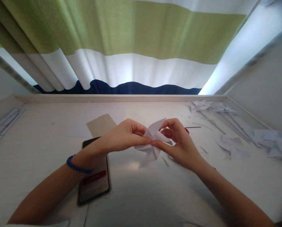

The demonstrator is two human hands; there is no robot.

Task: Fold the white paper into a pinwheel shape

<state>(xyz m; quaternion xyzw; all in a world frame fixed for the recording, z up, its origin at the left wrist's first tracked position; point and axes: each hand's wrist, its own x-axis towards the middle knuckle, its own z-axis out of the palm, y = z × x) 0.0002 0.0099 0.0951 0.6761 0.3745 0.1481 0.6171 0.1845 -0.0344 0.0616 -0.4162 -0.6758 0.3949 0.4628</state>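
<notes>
Just above the middle of the white table (36, 145), a folded white paper pinwheel (152, 142) is held between both hands, off the surface so its flaps stay free. The left hand (122, 137) pinches its centre between thumb and fingertips, and the right hand (178, 143) pinches the same centre from the other side, each grip narrow and closed on the paper. No containers show; a phone (94, 184) lies under the left wrist, a brown card (100, 124) beyond it, and finished pinwheels on sticks (216, 115) with paper scraps (273, 142) lie loose to the right.

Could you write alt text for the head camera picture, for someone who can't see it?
Two bare hands, left hand and right hand, pinch a white folded paper pinwheel above a pale table. A phone lies under the left forearm, with paper scraps to the right.
</notes>
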